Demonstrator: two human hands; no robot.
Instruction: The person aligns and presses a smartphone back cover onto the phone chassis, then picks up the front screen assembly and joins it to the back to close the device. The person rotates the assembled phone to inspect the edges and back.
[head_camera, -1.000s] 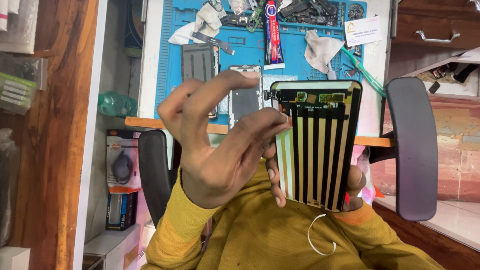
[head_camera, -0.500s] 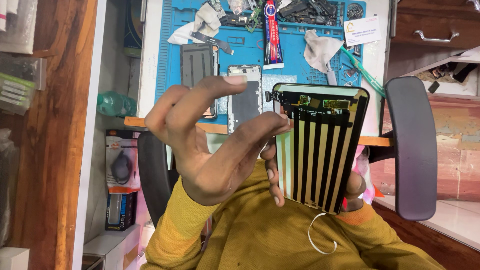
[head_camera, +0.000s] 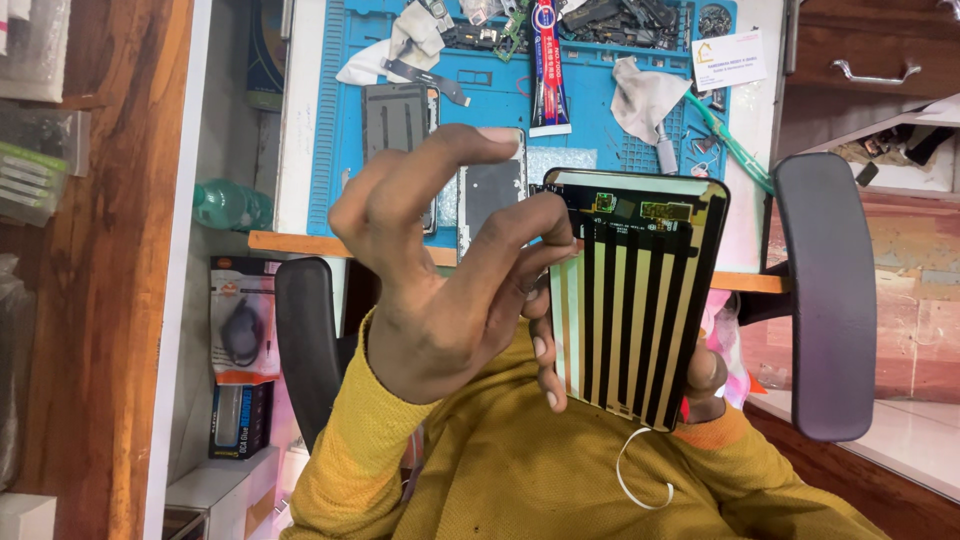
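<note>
My right hand (head_camera: 706, 386) grips a flat black display panel (head_camera: 630, 310) with gold vertical stripes and a small circuit strip at its top. It holds the panel upright from behind, fingers curling round the left edge. My left hand (head_camera: 430, 285) is raised just left of the panel with its fingers spread. One fingertip touches the panel's upper left corner, and the index finger points up over a phone back plate (head_camera: 492, 190). Both sleeves are yellow.
A blue work mat (head_camera: 590, 115) on the white bench holds a grey phone frame (head_camera: 398, 122), a red and blue glue tube (head_camera: 548, 70), white cloths (head_camera: 640, 95) and small parts. Black chair armrests (head_camera: 825, 300) flank me. A green bottle (head_camera: 225, 205) and boxed goods (head_camera: 240, 320) sit at left.
My left hand has lifted slightly and its index finger has stretched further up. The panel stays in my right hand, almost still.
</note>
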